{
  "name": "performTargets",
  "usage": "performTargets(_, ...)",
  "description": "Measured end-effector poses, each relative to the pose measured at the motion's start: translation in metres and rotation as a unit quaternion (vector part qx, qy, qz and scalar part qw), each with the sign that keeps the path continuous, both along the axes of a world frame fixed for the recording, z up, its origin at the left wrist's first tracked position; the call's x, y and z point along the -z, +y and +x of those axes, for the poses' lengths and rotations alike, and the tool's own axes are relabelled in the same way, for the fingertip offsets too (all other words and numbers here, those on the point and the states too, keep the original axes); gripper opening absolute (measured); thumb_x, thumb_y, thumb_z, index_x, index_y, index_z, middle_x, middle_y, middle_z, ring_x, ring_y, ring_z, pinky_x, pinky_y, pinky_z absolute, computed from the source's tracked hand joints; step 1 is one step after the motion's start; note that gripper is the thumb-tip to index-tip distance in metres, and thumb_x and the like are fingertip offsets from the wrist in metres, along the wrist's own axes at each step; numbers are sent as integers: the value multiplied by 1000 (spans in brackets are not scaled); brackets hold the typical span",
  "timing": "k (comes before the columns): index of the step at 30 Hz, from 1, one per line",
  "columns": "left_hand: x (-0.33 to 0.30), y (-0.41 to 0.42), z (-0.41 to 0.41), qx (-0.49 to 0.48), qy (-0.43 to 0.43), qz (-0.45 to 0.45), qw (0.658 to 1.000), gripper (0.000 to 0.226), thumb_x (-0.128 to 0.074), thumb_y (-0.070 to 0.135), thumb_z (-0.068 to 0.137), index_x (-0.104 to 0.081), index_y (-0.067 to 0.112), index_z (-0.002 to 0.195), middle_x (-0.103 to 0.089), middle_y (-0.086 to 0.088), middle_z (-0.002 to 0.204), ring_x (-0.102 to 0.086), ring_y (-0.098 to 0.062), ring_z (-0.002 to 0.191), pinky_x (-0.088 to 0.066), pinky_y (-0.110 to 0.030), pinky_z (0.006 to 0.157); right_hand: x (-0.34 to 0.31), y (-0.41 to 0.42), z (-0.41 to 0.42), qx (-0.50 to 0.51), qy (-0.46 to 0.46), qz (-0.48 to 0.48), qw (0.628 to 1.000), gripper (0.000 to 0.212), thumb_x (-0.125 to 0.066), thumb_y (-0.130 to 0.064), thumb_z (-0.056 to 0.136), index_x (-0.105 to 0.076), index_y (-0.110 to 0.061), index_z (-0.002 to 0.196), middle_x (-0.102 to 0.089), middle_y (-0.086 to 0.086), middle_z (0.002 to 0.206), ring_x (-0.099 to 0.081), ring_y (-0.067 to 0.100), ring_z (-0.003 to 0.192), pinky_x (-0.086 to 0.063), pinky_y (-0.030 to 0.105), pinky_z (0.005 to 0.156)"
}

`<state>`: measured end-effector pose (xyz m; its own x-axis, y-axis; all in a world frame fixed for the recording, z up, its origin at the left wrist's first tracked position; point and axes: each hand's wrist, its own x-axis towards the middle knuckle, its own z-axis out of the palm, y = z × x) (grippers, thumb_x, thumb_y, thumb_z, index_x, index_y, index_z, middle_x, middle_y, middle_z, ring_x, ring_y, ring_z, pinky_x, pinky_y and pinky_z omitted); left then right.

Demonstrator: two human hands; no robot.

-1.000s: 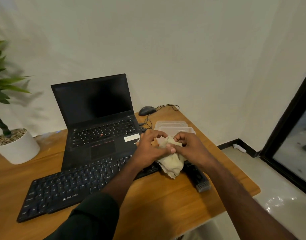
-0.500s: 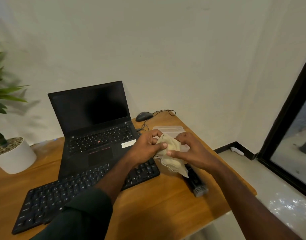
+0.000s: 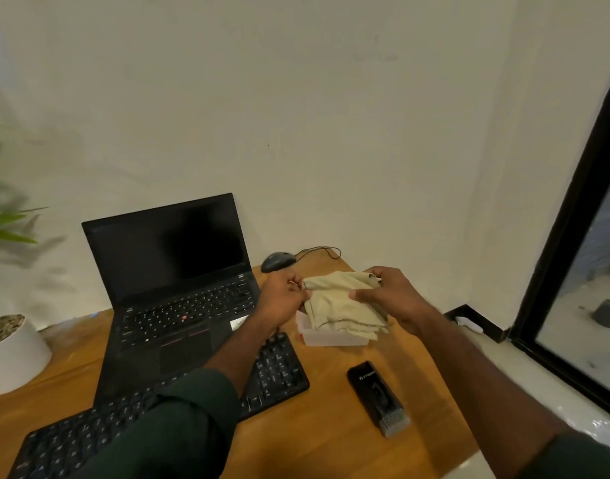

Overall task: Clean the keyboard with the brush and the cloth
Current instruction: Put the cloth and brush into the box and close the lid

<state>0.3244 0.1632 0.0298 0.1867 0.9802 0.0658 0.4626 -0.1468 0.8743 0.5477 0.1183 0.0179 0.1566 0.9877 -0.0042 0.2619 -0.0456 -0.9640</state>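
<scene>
Wooden desk against a pale wall; its right edge drops to the floor just beside the brush, which lies flat on bare wood right of the keyboard. Left hand and right hand each pinch a side of the cloth, held in the air over a clear tub; tub contents hidden. Laptop stands open behind the keyboard.

Dark green sleeves pushed up both forearms.
</scene>
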Motion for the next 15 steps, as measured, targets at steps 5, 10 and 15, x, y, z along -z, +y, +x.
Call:
performTargets(5,7,22,7,-46,63,52,996,25,-75,5,80,-56,16,68,-50,6,54,-44,-8,54,-42,-25,61,0,27,-6,43,-149,35,987,28,-86,-26,73,-71,-15,95,-70,4,97,-65,23,92,-54,38,76)
performTargets(10,15,39,5,-11,234,46,971,7,-71,22,78,-66,19,75,-66,1,76,-63,-19,81,-48,-37,78,2,49,-14,1,-318,-14,948,48,-85,-36,76,-68,-13,114,-65,4,112,-62,24,106,-50,31,81)
performTargets(15,26,41,5,28,353,98,930,25,-74,46,73,-72,27,88,-64,9,92,-52,-15,103,-38,-44,94,14,51,-24,-14,-512,-58,857,50,-85,-51,71,-63,-24,106,-66,-1,108,-62,22,102,-50,39,91)
